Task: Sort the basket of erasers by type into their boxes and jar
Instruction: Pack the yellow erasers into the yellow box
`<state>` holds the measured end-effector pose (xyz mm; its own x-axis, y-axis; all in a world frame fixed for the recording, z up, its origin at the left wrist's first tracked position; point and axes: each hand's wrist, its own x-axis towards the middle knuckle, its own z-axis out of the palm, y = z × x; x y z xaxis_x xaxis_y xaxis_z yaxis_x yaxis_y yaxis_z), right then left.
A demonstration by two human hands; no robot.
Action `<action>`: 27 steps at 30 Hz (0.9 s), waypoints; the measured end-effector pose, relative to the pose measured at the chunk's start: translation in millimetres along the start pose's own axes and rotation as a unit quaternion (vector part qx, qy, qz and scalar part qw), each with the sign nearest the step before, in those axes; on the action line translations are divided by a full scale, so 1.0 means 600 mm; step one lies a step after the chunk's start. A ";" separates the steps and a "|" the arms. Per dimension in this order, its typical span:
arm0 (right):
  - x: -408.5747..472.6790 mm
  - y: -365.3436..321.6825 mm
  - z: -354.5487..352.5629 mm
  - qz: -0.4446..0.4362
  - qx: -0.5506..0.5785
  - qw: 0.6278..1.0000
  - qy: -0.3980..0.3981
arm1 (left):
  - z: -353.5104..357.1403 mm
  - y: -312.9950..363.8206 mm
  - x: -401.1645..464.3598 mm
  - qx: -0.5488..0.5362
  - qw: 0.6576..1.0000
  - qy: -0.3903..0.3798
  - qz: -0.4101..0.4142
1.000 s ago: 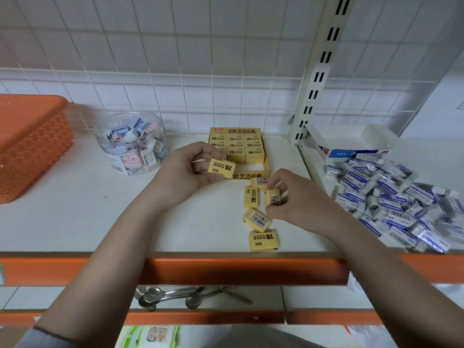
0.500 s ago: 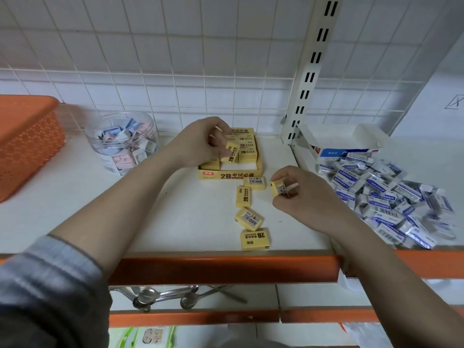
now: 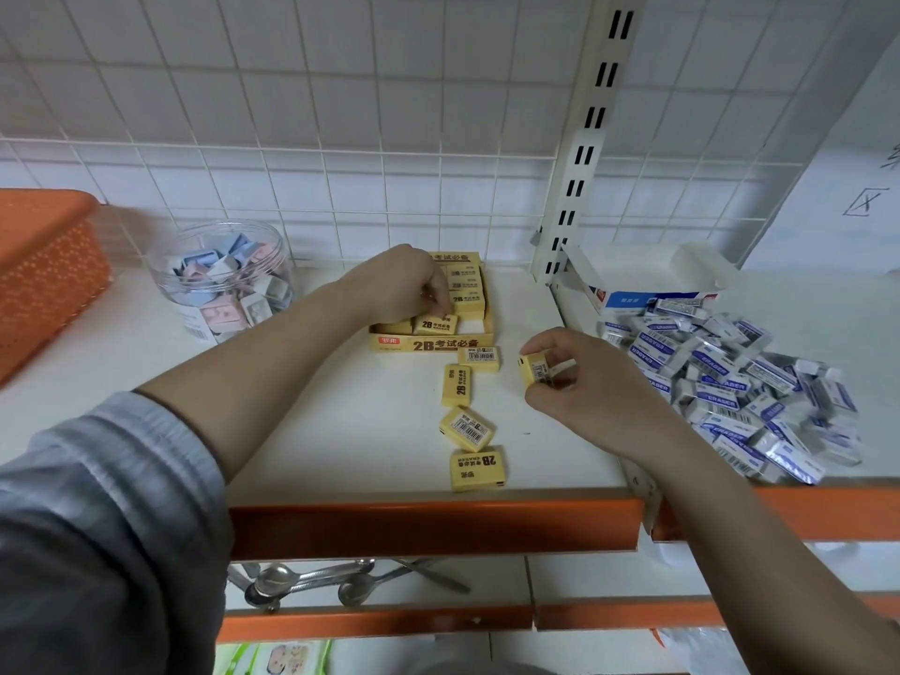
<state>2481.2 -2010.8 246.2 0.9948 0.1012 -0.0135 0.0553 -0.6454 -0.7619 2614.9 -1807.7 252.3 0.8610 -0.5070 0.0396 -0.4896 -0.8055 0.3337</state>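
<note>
As the left hand (image 3: 406,285) set a yellow eraser (image 3: 435,324) into the front row of the yellow box (image 3: 431,344), its fingertips were curled down on the eraser's top edge, pinching it. By the look of it, each eraser was a light, stiff little block in a smooth paper sleeve, easy to pinch across its short sides but apt to slip if taken by the glossy faces; it would want seating flat against its neighbours. The right hand (image 3: 579,377) held a second eraser (image 3: 533,368) clear of the shelf, pinched between thumb and fingers. Four more (image 3: 467,428) lay loose in a line just before the box. Farther out stood a clear jar (image 3: 226,280) of pastel erasers, an orange basket (image 3: 46,270), and a heap of blue-and-white erasers (image 3: 730,387) beside their open box (image 3: 643,285).
</note>
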 end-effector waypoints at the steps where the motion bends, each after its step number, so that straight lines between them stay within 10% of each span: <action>1: 0.000 0.000 0.000 0.001 0.001 1.000 0.001 | 0.003 -0.001 -0.001 0.020 1.000 0.014 -0.001; 15: 0.003 -0.001 -0.002 -0.004 -0.005 1.000 0.015 | 0.020 0.005 -0.019 0.199 0.978 0.056 -0.032; 27: 0.006 0.002 -0.009 -0.024 -0.015 0.988 0.151 | 0.021 0.032 -0.093 -0.026 0.993 0.115 0.015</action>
<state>2485.1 -2015.3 248.5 0.9707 -0.0956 0.2206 0.1019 -0.6677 -0.7375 2555.7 -1798.5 244.4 0.8578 -0.4421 0.2621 -0.5127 -0.7716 0.3765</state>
